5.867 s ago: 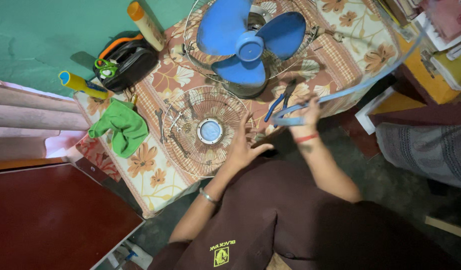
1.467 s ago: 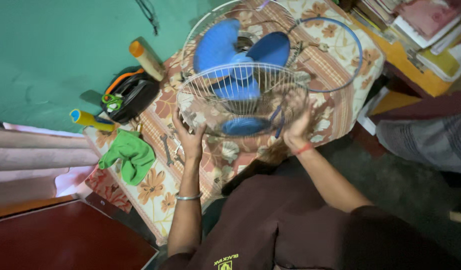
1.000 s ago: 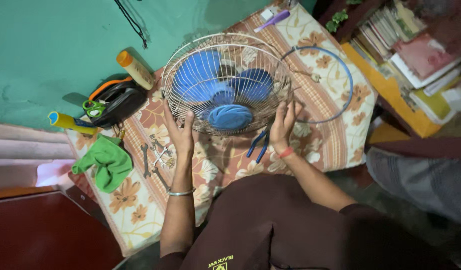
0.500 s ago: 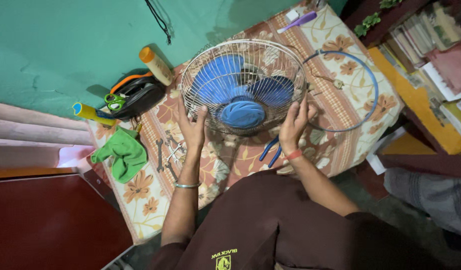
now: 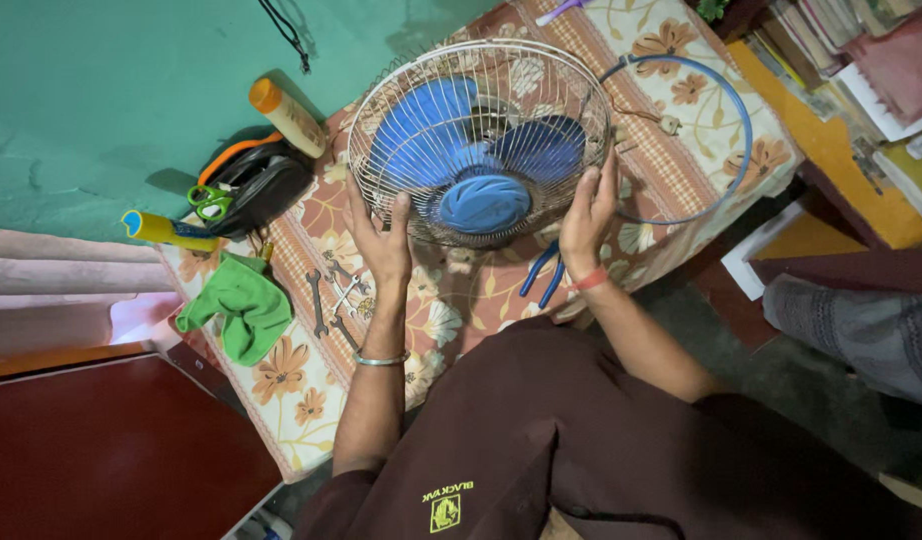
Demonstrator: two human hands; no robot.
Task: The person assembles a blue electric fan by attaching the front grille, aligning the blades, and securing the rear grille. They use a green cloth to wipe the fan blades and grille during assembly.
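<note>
A table fan with blue blades (image 5: 451,160) lies on its back on a flowered cloth. A round wire front grille (image 5: 541,95) with a blue centre cap (image 5: 484,203) sits over the blades. My left hand (image 5: 381,240) presses against the grille's left rim. My right hand (image 5: 586,215) holds the rim on the right side. A blue plastic ring (image 5: 736,160) lies on the cloth to the right of the fan.
Blue-handled pliers (image 5: 541,280) lie between my hands. Small spanners (image 5: 331,300), a green cloth (image 5: 236,310), a black pouch with green scissors (image 5: 251,185), an orange-capped bottle (image 5: 286,115) and a yellow tube (image 5: 166,230) sit on the left. Books (image 5: 871,60) stack at the right.
The wire grille went from lying flat on the cloth to lifted and set over the blades. The blue ring left my right hand and rests on the cloth.
</note>
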